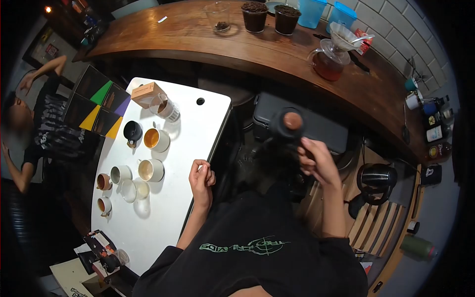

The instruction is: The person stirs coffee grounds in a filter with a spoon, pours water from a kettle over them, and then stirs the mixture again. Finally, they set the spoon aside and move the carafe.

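Note:
My right hand [319, 161] is raised over the dark floor, its fingers pinched at the near edge of a black cup [284, 131]. The cup is blurred, with a round brown content showing inside. My left hand [202, 183] hovers by the edge of the white table [208, 114], fingers curled in and nothing visible in them. To its left on that table are a white mug [157, 141] with amber liquid, a cream mug [151, 170], a clear glass [129, 190], a grey cup [120, 174] and a black mug [132, 130].
A wooden counter [173, 37] carries a glass server with a dripper [330, 59] and dark-filled cups [255, 19]. Beneath it sits a black case [321, 123]. A black kettle [376, 180] stands at the right, near a slatted wooden rack [378, 222]. Another person [54, 119] is at the left.

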`<state>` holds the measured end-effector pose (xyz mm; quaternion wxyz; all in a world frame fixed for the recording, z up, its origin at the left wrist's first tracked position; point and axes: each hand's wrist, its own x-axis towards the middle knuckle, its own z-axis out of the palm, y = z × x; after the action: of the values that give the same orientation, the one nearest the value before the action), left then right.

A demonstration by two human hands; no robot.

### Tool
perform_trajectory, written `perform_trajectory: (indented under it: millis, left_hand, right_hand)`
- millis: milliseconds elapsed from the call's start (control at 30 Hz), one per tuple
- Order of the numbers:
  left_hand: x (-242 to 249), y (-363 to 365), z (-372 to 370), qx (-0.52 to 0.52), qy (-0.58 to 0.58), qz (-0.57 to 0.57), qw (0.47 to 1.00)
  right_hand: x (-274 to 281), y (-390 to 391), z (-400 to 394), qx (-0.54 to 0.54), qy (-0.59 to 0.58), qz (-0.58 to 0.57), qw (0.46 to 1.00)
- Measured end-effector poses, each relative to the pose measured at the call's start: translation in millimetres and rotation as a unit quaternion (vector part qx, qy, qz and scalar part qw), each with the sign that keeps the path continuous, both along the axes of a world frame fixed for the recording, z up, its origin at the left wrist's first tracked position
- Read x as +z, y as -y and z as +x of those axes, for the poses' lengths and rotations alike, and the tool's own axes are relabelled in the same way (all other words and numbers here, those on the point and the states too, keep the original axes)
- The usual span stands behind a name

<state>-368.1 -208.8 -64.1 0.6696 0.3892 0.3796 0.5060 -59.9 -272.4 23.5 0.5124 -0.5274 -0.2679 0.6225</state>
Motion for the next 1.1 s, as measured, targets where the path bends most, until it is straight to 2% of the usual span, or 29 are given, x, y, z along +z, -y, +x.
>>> perform_trajectory:
  millis: [233,400,600,867,967,1100]
  left_hand:
    - [-4.0,17.4,-24.8,0.071,-0.004,-0.016,0.997]
    - [-5.6,26.0,-33.7,0.069,-0.012,-0.027,0.997]
    - [-6.9,25.7,-39.9,0.084,0.004,-0.031,0.996]
    - [-6.3,18.2,-35.8,0.08,0.008,-0.027,0.996]
    - [-7.2,12.8,-31.8,0.077,-0.023,-0.028,0.996]
    - [-4.2,8.1,-28.8,0.065,-0.022,-0.036,0.997]
  right_hand:
    - [-92.8,-102.2,-74.4,0.095,-0.092,0.035,0.991]
    - [-137.2,-155.0,-136.1,0.09,-0.1,0.035,0.99]
    - [-150.8,-173.8,-173.6,0.113,-0.062,0.018,0.991]
    - [-159.2,-176.9,-181.3,0.135,-0.046,0.011,0.99]
    - [-162.4,-180.7,-182.6,0.136,-0.052,0.001,0.989]
    - [-160.9,-186.1,-188.1,0.138,-0.005,0.02,0.99]
